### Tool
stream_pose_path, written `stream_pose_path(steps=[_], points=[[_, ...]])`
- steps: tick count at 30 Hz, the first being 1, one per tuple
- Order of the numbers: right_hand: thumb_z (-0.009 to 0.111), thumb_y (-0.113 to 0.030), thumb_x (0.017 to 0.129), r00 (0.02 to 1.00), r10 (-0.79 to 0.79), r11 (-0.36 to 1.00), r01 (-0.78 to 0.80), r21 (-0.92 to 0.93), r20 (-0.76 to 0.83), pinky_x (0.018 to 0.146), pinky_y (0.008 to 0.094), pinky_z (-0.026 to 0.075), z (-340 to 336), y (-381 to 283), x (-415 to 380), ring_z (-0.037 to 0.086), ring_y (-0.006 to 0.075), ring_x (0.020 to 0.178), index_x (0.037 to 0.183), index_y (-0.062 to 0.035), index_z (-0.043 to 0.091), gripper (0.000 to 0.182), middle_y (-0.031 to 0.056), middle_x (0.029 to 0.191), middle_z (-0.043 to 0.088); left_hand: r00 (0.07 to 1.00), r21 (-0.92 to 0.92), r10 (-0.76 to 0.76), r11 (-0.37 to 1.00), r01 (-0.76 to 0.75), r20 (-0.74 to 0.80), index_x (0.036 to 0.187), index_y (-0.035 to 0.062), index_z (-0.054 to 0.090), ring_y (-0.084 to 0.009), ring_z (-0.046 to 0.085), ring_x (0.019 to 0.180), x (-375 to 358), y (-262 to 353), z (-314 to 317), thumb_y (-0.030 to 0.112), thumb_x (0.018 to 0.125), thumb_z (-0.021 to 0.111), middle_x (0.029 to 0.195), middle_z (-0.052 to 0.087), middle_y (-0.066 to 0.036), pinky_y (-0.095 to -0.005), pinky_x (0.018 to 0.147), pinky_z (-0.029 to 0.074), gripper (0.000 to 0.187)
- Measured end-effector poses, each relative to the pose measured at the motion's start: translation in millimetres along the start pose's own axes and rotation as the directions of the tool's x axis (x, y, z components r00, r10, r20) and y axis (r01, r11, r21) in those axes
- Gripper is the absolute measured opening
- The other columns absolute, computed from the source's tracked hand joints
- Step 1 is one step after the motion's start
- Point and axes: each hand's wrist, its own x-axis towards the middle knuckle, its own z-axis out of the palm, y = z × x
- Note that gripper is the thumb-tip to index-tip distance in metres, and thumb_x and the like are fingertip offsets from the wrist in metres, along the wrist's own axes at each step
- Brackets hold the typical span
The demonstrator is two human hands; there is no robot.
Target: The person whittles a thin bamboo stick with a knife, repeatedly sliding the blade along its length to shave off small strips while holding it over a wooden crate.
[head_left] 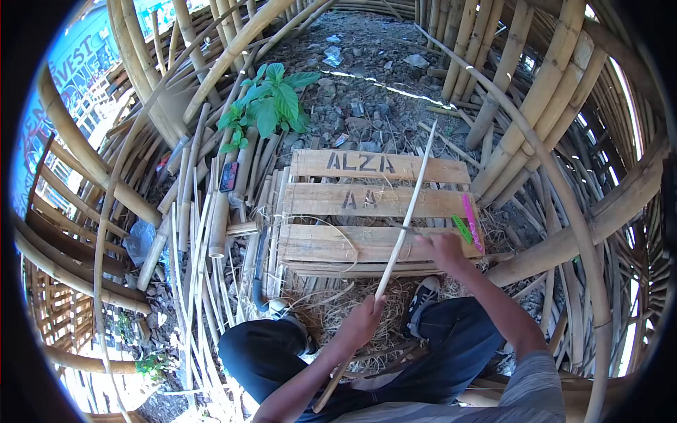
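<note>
My left hand (361, 323) is closed around the lower part of a long, pale bamboo strip (407, 225). The strip runs slantwise from near my lap up across a wooden crate (317, 243), its thin tip pointing away from me. My right hand (446, 252) is closed on a small knife, whose handle is hidden in the fingers. Its dark blade (407, 228) lies against the strip, about midway along. Beside the right hand, a pink slim object (471, 220) and a green one (461, 230) lie on the crate's right end.
Shavings (338, 310) cover the ground between my feet. Cut bamboo strips (201, 275) lie in a heap at the left, near a phone (228, 176) resting on bamboo. A leafy plant (271, 102) grows beyond the crate. Thick bamboo poles (557, 106) stand on both sides.
</note>
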Motion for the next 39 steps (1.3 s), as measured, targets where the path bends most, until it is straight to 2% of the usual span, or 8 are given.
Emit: stream_pose_path(steps=[2,9,11,13,16,18,27,39], points=[[0.049,-0.048,0.090,0.990,0.093,0.994,-0.099,-0.049,-0.108,0.053,0.0434,0.047,1,2,3,0.060,0.0313,0.051,0.073,-0.0078,0.068,0.047,0.0133,0.053,0.058,0.999,-0.021,-0.027,0.999,0.028,0.044,0.090,-0.0031,0.048,-0.0489,0.055,0.076,1,-1,-5,0.043,0.098,0.031,0.074,0.056,-0.030,-0.0519,0.068,0.040,0.050],[0.048,-0.046,0.091,0.993,-0.086,0.983,0.098,0.158,-0.079,0.051,0.0426,0.045,15,-40,-8,0.055,0.0300,0.047,0.063,-0.0057,0.061,0.051,0.0143,0.055,0.057,0.997,-0.112,-0.020,0.993,0.028,0.073,0.089,-0.0034,0.048,-0.0493,0.053,0.075,11,2,-1,0.043,0.098,0.031,0.073,0.055,-0.029,-0.0514,0.067,0.040,0.050],[0.045,-0.049,0.091,0.986,0.126,0.989,-0.115,0.093,-0.113,0.051,0.0439,0.045,12,1,15,0.055,0.0316,0.047,0.064,-0.0046,0.062,0.054,0.0148,0.055,0.057,0.997,-0.074,-0.019,0.997,0.024,0.069,0.088,-0.0032,0.049,-0.0482,0.054,0.076,5,10,-4,0.044,0.098,0.030,0.074,0.055,-0.028,-0.0510,0.068,0.040,0.052],[0.043,-0.050,0.091,0.948,0.297,0.954,-0.289,0.078,-0.113,0.052,0.0446,0.044,8,32,23,0.055,0.0326,0.047,0.064,-0.0042,0.061,0.057,0.0150,0.055,0.057,0.999,-0.103,0.019,0.995,-0.015,0.035,0.080,0.0008,0.046,-0.0246,0.049,0.054,6,6,-4,0.043,0.098,0.034,0.058,0.046,-0.010,-0.0386,0.057,0.040,0.047],[0.040,-0.053,0.092,0.938,0.157,0.984,-0.176,-0.033,-0.310,0.052,0.0458,0.043,1,34,23,0.054,0.0340,0.047,0.064,-0.0032,0.061,0.061,0.0164,0.052,0.055,0.997,-0.219,0.016,0.976,0.000,0.072,0.079,0.0008,0.045,-0.0240,0.049,0.054,8,4,-6,0.043,0.098,0.034,0.059,0.046,-0.010,-0.0388,0.055,0.040,0.048],[0.043,-0.052,0.091,0.975,0.194,0.945,-0.216,0.246,0.110,0.051,0.0456,0.042,-11,-6,7,0.053,0.0346,0.046,0.062,-0.0032,0.060,0.059,0.0175,0.049,0.051,0.994,-0.186,-0.033,0.981,0.051,0.100,0.084,-0.0026,0.048,-0.0459,0.054,0.068,10,6,-8,0.041,0.098,0.032,0.069,0.055,-0.027,-0.0493,0.063,0.040,0.049],[0.055,-0.046,0.086,0.975,-0.214,0.964,0.221,0.151,-0.059,0.050,0.0427,0.042,-4,-44,19,0.055,0.0346,0.049,0.059,-0.0037,0.057,0.050,0.0169,0.050,0.052,0.999,-0.123,-0.012,0.992,0.017,0.035,0.084,-0.0026,0.048,-0.0456,0.055,0.066,17,4,-3,0.041,0.098,0.034,0.065,0.055,-0.026,-0.0498,0.060,0.040,0.048],[0.050,-0.046,0.089,0.978,-0.209,0.971,0.208,0.119,-0.007,0.054,0.0436,0.046,-11,-64,20,0.058,0.0357,0.054,0.061,-0.0024,0.058,0.052,0.0179,0.052,0.054,0.998,-0.286,-0.031,0.957,0.044,0.051,0.084,-0.0004,0.050,-0.0302,0.056,0.058,25,-9,-3,0.043,0.098,0.035,0.061,0.053,-0.014,-0.0421,0.060,0.043,0.047]])
